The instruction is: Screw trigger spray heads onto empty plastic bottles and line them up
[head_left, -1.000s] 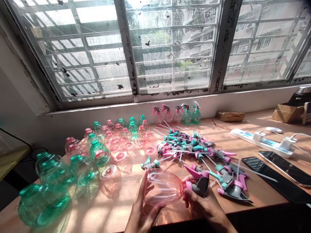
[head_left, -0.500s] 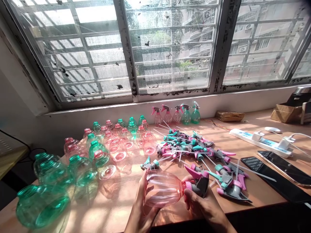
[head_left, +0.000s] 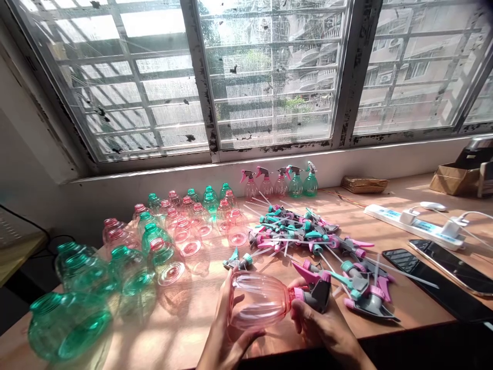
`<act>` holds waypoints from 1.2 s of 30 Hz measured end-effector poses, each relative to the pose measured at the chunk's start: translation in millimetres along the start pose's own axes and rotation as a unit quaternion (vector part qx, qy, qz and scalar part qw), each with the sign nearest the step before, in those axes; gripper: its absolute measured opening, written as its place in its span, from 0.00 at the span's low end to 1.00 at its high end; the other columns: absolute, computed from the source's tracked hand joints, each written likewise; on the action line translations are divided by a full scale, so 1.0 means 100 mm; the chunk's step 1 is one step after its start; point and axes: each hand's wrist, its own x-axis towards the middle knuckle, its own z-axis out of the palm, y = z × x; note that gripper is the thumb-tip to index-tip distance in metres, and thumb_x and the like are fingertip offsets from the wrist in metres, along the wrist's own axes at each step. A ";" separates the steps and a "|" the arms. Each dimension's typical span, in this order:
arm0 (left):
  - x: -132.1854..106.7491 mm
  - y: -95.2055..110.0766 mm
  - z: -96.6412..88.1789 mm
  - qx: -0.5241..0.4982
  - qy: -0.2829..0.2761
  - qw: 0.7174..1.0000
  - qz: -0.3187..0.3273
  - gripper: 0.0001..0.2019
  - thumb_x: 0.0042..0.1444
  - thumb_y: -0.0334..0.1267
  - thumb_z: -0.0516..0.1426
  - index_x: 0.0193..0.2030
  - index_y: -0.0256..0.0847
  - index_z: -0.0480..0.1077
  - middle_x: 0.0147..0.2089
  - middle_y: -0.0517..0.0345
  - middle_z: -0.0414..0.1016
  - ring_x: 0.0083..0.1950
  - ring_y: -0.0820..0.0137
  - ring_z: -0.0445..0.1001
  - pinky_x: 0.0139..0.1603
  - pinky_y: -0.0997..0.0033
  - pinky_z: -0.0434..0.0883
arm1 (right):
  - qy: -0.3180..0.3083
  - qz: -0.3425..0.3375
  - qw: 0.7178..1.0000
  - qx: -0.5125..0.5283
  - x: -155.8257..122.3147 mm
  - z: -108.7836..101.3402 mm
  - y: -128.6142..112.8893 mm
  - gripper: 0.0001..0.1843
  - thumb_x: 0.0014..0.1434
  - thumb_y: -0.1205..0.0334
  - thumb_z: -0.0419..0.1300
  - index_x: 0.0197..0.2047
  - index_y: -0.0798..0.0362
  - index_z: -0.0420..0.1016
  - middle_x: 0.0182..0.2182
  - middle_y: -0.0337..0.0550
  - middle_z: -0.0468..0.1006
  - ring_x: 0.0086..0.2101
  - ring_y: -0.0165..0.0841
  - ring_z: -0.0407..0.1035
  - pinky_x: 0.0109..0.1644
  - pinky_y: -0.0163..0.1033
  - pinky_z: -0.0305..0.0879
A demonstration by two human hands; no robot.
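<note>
Held bottle (head_left: 260, 299): 1 | standing sprayers (head_left: 281, 188): 5 (three pink, two green) | phones (head_left: 442, 298): 2 | power strip (head_left: 427, 232): 1

Your held bottle (head_left: 260, 300): clear pink, with pale lengthwise streaks
Its spray head (head_left: 321, 298): pink trigger (head_left: 304, 272) and collar (head_left: 298, 294), dark grey body
Bottles to your left (head_left: 69, 326): see-through green and pink
Loose spray heads (head_left: 292, 226): teal, pink and grey, whitish tubes (head_left: 408, 271)
Table (head_left: 154, 329): light brown, striped with shadow
Farther phone (head_left: 454, 264): dark, its edge perhaps gold under the glare
</note>
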 end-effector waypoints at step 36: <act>-0.02 -0.02 -0.02 0.026 0.002 1.000 0.000 0.45 0.59 0.61 0.66 0.78 0.66 0.52 0.78 0.55 0.61 0.68 0.49 0.71 0.71 0.49 0.70 | 0.004 -0.010 1.000 -0.014 -0.01 0.02 -0.03 0.27 0.56 0.42 0.76 0.46 0.51 0.74 0.22 0.38 0.81 0.19 0.30 0.69 0.23 0.33 0.62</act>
